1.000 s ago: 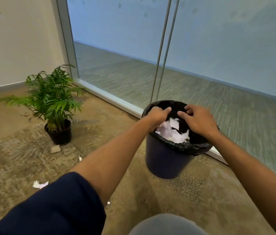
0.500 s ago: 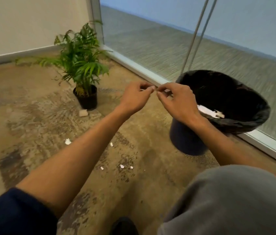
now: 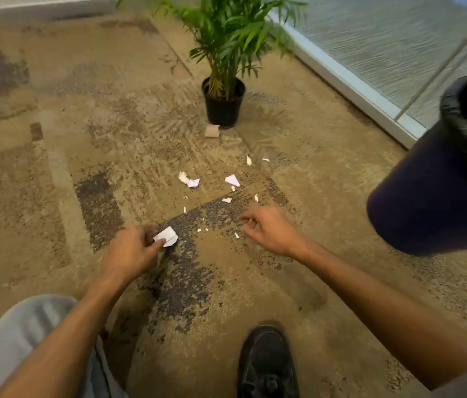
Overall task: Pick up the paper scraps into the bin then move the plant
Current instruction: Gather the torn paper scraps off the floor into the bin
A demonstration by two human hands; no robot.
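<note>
My left hand (image 3: 134, 251) pinches a white paper scrap (image 3: 167, 236) low over the carpet. My right hand (image 3: 266, 229) hovers just above the floor with curled fingers, and whether it holds anything cannot be told. Several white scraps lie ahead of both hands, among them a crumpled one (image 3: 189, 180) and a triangular one (image 3: 232, 180). The dark bin (image 3: 430, 196) with a black liner stands at the right edge, partly cut off. The green plant in a black pot (image 3: 223, 106) stands farther ahead.
A small tan block (image 3: 212, 130) lies against the pot's base. A glass wall with a pale metal sill (image 3: 349, 87) runs diagonally at the upper right. My black shoe (image 3: 266, 363) and grey-trousered knee (image 3: 22, 340) are at the bottom.
Both hands left the bin's rim and dropped to the carpet. The view swung down and left, so the bin is now at the right edge. My left hand took hold of a scrap.
</note>
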